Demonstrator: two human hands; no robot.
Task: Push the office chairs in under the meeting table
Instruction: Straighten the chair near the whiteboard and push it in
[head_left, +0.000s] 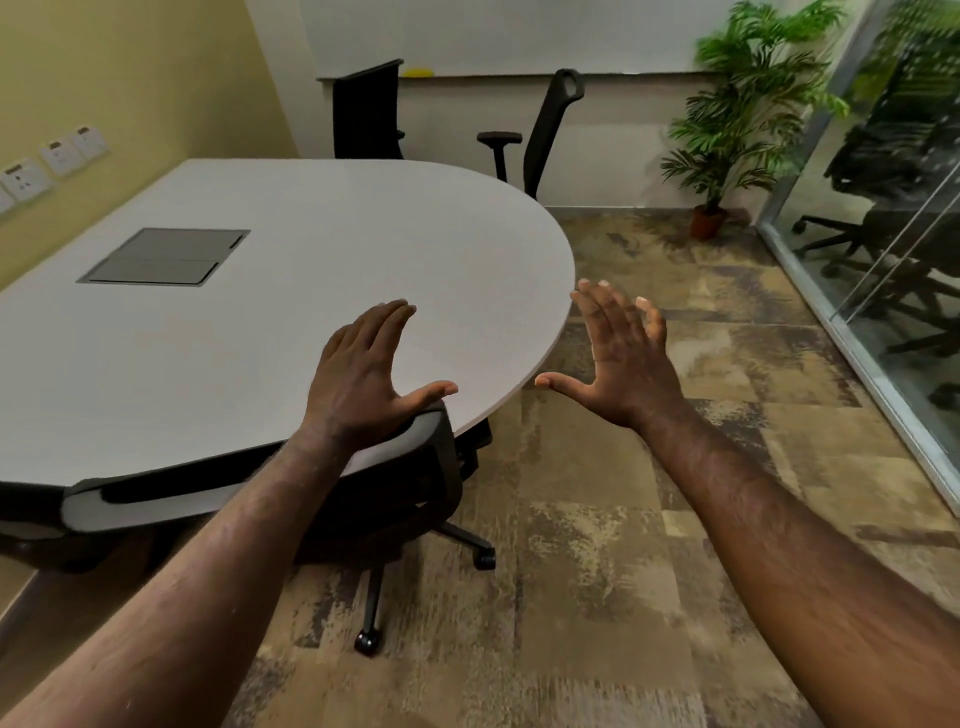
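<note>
A pale grey meeting table (291, 322) with a rounded end fills the left half of the view. A black office chair (395, 499) sits tucked against its near edge, seat under the top, backrest rim just below my left hand (363, 379). That hand hovers flat, fingers spread, above the backrest and table edge. My right hand (623, 358) is raised to the right of the table's rounded end, palm forward, fingers apart, holding nothing. Two more black chairs stand at the far side: one (366, 111) close to the table, another (545, 130) turned sideways.
A grey cable hatch (166, 255) is set in the tabletop. A potted palm (737, 119) stands in the far right corner. A glass partition (883, 234) runs along the right. Patterned brown carpet (649, 519) covers the floor. Wall sockets (52, 161) line the yellow wall.
</note>
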